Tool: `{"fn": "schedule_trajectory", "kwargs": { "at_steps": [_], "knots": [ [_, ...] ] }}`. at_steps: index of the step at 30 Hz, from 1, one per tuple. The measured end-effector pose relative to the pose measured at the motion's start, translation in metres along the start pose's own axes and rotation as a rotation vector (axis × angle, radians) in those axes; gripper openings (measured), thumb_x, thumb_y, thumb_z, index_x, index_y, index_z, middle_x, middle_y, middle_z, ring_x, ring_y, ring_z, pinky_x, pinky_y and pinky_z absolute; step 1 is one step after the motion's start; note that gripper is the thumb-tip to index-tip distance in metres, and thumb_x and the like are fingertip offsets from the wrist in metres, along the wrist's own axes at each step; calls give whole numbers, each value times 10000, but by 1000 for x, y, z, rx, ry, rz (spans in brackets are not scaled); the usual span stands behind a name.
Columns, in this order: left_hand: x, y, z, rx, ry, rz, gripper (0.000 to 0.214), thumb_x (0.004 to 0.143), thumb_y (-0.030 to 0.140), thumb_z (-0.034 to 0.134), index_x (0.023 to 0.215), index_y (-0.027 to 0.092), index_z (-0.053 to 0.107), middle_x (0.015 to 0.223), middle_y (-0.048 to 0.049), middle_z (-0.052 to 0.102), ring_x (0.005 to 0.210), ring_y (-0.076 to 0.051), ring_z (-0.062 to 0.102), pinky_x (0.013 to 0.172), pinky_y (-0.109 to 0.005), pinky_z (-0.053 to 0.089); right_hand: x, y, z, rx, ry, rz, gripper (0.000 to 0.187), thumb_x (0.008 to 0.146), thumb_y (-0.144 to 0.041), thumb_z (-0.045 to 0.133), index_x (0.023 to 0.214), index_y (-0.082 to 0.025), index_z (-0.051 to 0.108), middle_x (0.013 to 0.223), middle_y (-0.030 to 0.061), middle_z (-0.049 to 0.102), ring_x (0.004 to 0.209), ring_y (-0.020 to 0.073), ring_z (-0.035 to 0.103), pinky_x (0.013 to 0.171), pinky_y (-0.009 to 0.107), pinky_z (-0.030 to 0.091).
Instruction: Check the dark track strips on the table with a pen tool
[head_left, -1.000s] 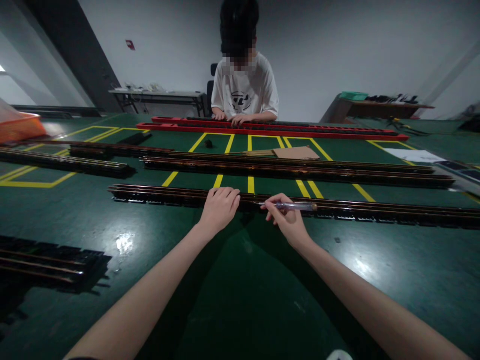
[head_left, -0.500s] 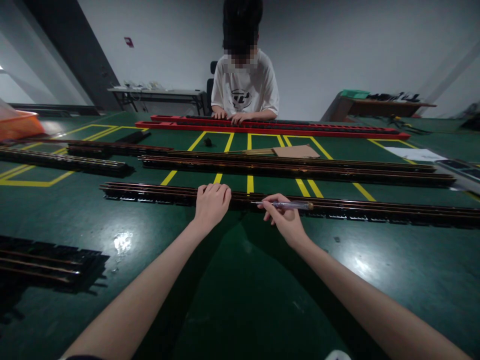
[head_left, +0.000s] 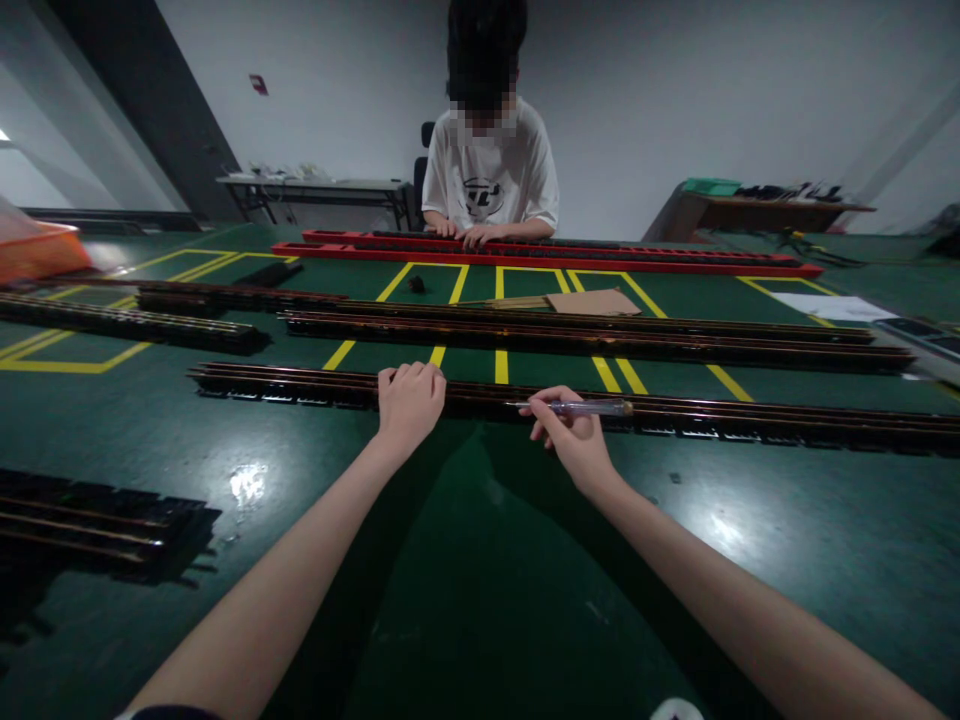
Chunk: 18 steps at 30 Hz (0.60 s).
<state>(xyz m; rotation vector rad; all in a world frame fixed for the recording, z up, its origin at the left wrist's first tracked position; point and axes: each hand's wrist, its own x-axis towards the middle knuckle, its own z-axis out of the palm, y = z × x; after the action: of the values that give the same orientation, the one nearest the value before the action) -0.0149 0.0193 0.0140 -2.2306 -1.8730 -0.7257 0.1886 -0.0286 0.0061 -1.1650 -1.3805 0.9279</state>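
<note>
A long dark strip with copper-coloured rails (head_left: 300, 386) lies across the green table before me. My left hand (head_left: 411, 408) is closed over its near part, left of centre, fingers wrapped over the far side. In my right hand (head_left: 574, 440) is a slim screwdriver (head_left: 591, 408) with a clear handle, pinched between thumb and fingers. Its thin shaft points left, over the strip; whether the tip touches it I cannot tell. Beyond lie further similar dark strips (head_left: 600, 345), roughly parallel to mine.
Another dark strip (head_left: 82, 525) lies at the near left, and one (head_left: 127, 318) farther left. Across the table a person (head_left: 491, 180) has both hands at long red trays (head_left: 525, 258). Brown cardboard (head_left: 592, 302), white paper (head_left: 829, 307) and an orange bin (head_left: 41, 250) are also on the table.
My left hand and the strip under it have shifted slightly left. The screwdriver in my right hand has moved a little to the right.
</note>
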Motion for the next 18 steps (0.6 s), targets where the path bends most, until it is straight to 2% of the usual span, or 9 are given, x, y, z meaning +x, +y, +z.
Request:
{"fn": "schedule_trajectory", "kwargs": {
  "at_steps": [8, 13, 18],
  "knots": [
    [0, -5, 0, -17, 20, -31, 371, 882, 249, 265, 803, 191, 622, 885, -88, 685, 831, -226, 582, 870, -440, 324, 0, -1, -1, 18, 89, 32, 191, 789, -385, 578, 800, -196, 550, 751, 31, 668, 511, 109, 566, 413, 217, 403],
    [-1, -3, -1, -15, 1, -26, 386, 885, 247, 258, 848, 173, 636, 912, -101, 679, 852, -234, 581, 877, -439, 319, -1, -1, -1, 14, -37, -14, 191, 806, -384, 562, 841, -199, 534, 800, 33, 656, 549, 105, 585, 409, 202, 395],
    [-3, -2, -1, 48, 12, -9, 398, 894, 237, 242, 866, 164, 632, 918, -108, 675, 867, -238, 577, 873, -435, 323, -1, -1, -3, -5, -65, -21, 205, 815, -401, 550, 852, -201, 525, 820, 33, 645, 558, 105, 586, 416, 206, 401]
  ]
}}
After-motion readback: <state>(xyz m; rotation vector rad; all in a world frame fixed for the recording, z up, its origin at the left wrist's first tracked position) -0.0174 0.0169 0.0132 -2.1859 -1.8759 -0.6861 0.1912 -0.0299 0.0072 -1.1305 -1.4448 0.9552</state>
